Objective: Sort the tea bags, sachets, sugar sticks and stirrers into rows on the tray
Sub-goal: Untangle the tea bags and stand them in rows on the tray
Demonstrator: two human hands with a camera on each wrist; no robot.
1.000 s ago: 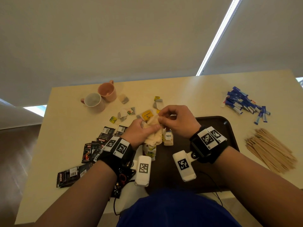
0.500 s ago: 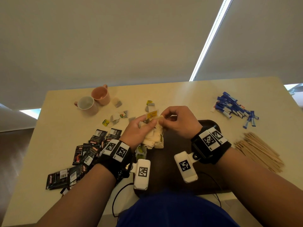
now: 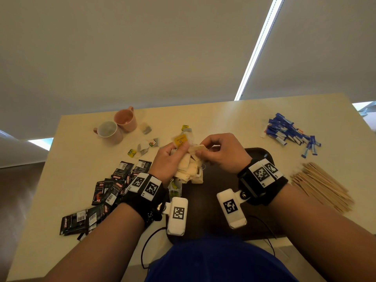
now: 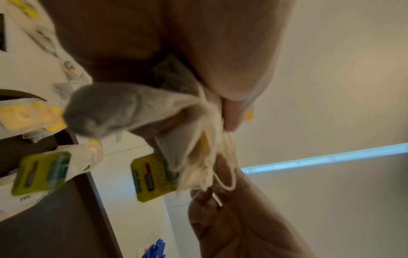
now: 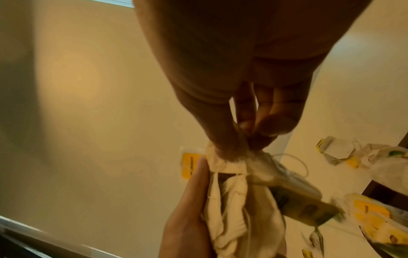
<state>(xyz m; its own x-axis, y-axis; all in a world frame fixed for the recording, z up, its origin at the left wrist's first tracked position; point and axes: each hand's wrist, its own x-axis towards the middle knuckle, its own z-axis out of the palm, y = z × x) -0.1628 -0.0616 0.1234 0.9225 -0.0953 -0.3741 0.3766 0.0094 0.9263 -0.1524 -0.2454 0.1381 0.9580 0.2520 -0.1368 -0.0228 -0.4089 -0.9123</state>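
Note:
My left hand grips a bunch of cream tea bags with strings and yellow-green tags, raised above the left end of the dark tray. My right hand pinches the top of one tea bag of that bunch between thumb and fingers. The left wrist view shows the tea bags and a hanging tag under my palm. In the right wrist view my fingertips pinch the tea bags. More tea bags lie on the tray's left end.
Black sachets are scattered at the left of the table. Two pink mugs stand at the back left, loose tea bags near them. Blue sugar sticks lie at the back right, wooden stirrers at the right.
Both hands have lifted the bunch of tea bags off the tray and hold it higher. My right hand has gone on pinching at the top of the bunch.

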